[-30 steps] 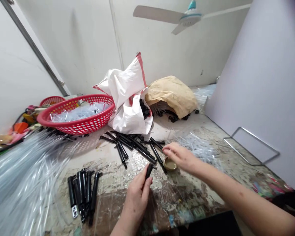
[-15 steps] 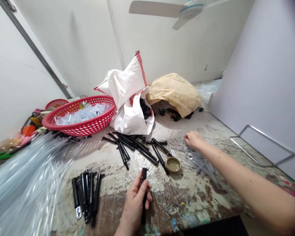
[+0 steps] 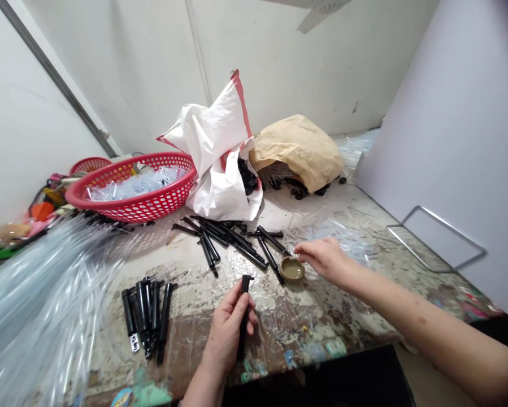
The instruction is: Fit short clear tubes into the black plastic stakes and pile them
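Poking hooked end up from the left hand's (image 3: 227,325) firm grip, a black tube (image 3: 246,285) faces the right hand (image 3: 325,261), which has come back from the clear strips (image 3: 349,240) to a small dish (image 3: 292,279), seemingly moving work toward the tube. Whether its bunched fingers hold anything cannot be told. The dish stands in between; loose black tubes (image 3: 270,260) lie beyond the left hand, a bundle (image 3: 141,308) to its left, a white sack (image 3: 220,192) farther off.

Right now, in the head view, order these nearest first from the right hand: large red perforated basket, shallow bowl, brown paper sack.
1. Shallow bowl, just left of the right hand.
2. Brown paper sack, farther back.
3. Large red perforated basket, off to the left.
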Tool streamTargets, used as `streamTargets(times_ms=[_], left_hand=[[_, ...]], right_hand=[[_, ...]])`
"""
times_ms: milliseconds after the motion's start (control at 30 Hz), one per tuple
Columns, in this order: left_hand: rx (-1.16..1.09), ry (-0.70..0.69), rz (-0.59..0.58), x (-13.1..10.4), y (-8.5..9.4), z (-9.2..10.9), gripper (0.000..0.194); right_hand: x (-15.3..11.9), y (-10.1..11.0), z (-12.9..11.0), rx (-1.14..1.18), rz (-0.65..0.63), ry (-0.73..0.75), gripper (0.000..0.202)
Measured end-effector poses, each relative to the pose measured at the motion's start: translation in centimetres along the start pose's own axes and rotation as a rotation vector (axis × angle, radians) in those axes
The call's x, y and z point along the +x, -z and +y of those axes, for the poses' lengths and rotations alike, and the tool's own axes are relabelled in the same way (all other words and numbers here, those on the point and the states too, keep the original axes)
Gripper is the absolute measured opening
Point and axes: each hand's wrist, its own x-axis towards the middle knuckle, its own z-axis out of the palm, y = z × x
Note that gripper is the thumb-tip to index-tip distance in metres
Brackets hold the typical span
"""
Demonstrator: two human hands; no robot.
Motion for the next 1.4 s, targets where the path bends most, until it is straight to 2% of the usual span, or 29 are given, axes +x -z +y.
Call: streamTargets(times_ms=[67,133,367,467,533,633,700,900,1267,1400], left_hand=[[0.013,-0.009,-0.01,-0.1,0.0,0.0,0.05],[0.022,-0.017,-0.009,-0.1,-0.1,0.1,0.047],[0.04,-0.026,-0.03,-0.4,-0.4,0.5,0.036],[0.051,-0.044,-0.073,-0.3,-0.4,0.4,0.026],[0.039,-0.058,-0.089,-0.2,-0.3,0.3,0.025],[-0.011,-0.068,-0.08,-0.3,-0.3,0.4,0.031],[-0.047,-0.067,-0.068,-0.4,-0.4,0.6,0.039],[-0.071,-0.057,-0.025,-0.6,-0.3,0.9,0.043],[-0.088,-0.052,-0.055,-0.6,0.0,0.8,0.036],[-0.079,-0.039,-0.062,-0.7,0.1,0.9,0.037]], right_hand=[[-0.2,-0.8,-0.5,-0.239,0.044,0.127,0.017],[-0.1,-1.3,-0.9,-0.353,0.05,0.211,0.019],[0.0,-1.9,-1.2,-0.415,0.073,0.292,0.02],[-0.5,-1.7,-1.5,-0.29,0.111,0.212,0.019],[-0.9,-1.7,-2.2,-0.023,0.121,0.115,0.016],[-1.5,-2.3,-4.1,0.499,0.058,-0.051,0.016],[-1.6,-3.0,-5.5,0.681,0.039,-0.12,0.018],[-1.1,-4.3,-7.9,0.715,0.108,-0.139,0.018],[-0.8,-4.8,-8.7,0.74,0.112,-0.144,0.019],[-1.0,-5.1,-8.7,0.63,0.065,-0.043,0.022]])
